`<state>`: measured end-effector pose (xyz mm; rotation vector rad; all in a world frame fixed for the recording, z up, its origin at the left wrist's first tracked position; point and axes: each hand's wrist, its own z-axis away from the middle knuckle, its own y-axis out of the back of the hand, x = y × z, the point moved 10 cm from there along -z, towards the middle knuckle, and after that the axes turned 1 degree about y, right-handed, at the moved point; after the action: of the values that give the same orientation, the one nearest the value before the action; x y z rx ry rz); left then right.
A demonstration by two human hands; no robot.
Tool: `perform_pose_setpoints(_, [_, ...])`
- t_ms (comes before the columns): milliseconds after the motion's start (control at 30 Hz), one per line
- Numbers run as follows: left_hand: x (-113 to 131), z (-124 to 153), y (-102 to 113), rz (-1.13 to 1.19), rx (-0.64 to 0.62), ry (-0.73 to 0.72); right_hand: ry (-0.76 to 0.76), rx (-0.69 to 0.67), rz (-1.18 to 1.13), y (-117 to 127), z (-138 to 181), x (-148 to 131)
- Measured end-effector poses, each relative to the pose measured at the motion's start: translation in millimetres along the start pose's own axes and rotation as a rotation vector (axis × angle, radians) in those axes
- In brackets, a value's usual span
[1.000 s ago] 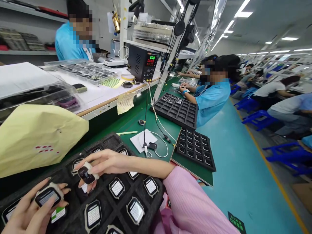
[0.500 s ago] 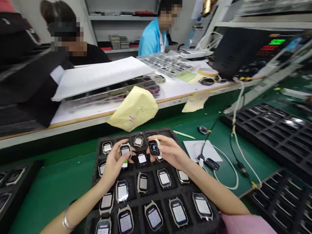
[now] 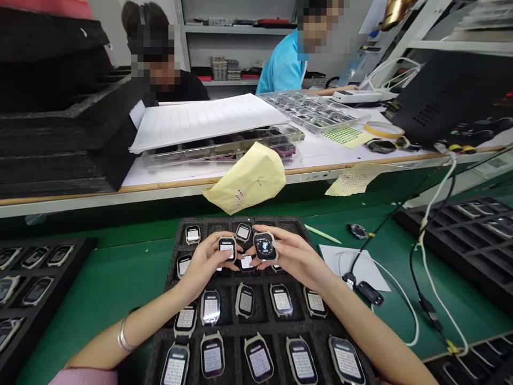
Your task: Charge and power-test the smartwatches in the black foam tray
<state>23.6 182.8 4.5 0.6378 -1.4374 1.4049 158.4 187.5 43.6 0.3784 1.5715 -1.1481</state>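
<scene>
Dark-dialled, pale-cased square smartwatch (image 3: 265, 247), turned more face-on than earlier and so easier to read, is pinched in the right hand (image 3: 298, 258) over the black foam tray (image 3: 230, 330) near its far edge, while the left hand (image 3: 206, 262) pinches a white-screened watch (image 3: 227, 243).

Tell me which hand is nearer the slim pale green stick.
Right. The right hand, holding a watch, is just lower-left of the pale green stick; the left hand, holding another watch, is farther left.

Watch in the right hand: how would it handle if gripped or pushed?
The watch in the right hand is probably stiff, being a solid-looking case. Its smooth-looking screen may be slippery. The squarish outline suggests sliding rather than rolling.
</scene>
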Motion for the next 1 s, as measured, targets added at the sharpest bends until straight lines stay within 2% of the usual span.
perform_pose_setpoints(200, [3,4,4,0.132,0.022,0.016,-0.081,0.058,-0.001,3,-6,8])
perform_pose_setpoints(500, [-8,9,3,0.148,-0.009,0.042,0.031,0.108,0.01,8,-8,7])
perform_pose_setpoints(1000, [-10,5,2,0.078,-0.028,0.004,0.058,0.158,0.127,13,-5,14])
